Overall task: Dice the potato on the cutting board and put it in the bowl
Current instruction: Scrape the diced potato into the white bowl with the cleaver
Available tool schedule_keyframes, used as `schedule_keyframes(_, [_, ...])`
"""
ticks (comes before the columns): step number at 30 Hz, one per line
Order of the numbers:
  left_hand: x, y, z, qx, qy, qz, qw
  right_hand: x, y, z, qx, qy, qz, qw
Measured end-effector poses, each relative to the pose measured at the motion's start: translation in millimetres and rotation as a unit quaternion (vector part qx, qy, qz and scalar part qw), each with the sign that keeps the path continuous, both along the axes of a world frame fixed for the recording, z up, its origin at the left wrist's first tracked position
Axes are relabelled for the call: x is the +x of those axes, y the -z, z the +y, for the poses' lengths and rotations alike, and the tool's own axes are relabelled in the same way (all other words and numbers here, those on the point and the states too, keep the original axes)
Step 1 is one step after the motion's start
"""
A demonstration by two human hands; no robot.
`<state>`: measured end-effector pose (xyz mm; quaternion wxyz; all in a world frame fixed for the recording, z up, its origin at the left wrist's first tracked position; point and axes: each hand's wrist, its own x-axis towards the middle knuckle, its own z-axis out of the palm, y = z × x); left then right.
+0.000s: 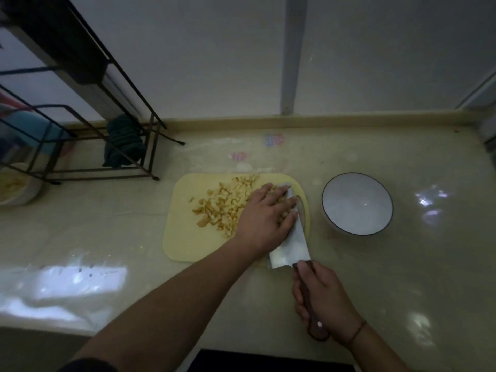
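Diced potato (222, 205) lies in a heap on the pale yellow cutting board (182, 237) at the middle of the counter. My left hand (264, 216) lies flat over the right part of the heap, its straight fingers pressing cubes against the flat of a cleaver (291, 242). The cleaver's wide blade rests on the board's right side. My right hand (322, 299) grips its dark wooden handle near the counter's front edge. A white bowl (357, 204) with a dark rim stands right of the board, with nothing in it.
A black wire rack (107, 130) with a dark striped cloth (123, 142) stands at the back left. A bowl of food (13, 186) sits at the far left edge. The wall and a raised ledge run along the back of the counter.
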<state>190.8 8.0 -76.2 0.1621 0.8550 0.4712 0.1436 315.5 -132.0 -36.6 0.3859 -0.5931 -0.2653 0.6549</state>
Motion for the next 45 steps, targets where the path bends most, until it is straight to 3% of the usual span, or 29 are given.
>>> schedule_keyframes(20, [5.3, -11.6, -25.8, 0.001, -0.096, -0.046, 0.994, 20.5, -17.0, -5.1, -0.029, -0.071, 0.026, 0.997])
schedule_keyframes(29, [36.2, -71.8, -22.3, 0.053, -0.092, -0.091, 0.99, 51.1, -72.2, -7.6, 0.0, -0.056, 0.049, 0.997])
schedule_keyframes(36, [112.4, -112.6, -19.7, -0.026, 0.014, -0.082, 0.996, 99.8, -122.8, -24.5, -0.053, 0.056, 0.074, 0.994])
schedule_keyframes(41, [143.8, -107.3, -23.8, -0.06, 0.067, -0.083, 0.993, 117.1, -130.8, -27.9, -0.095, 0.099, 0.084, 0.987])
schedule_keyframes(45, [150.6, -94.1, -16.7, -0.141, 0.08, -0.062, 0.985, 119.9, -130.6, -24.0, -0.128, 0.114, 0.104, 0.98])
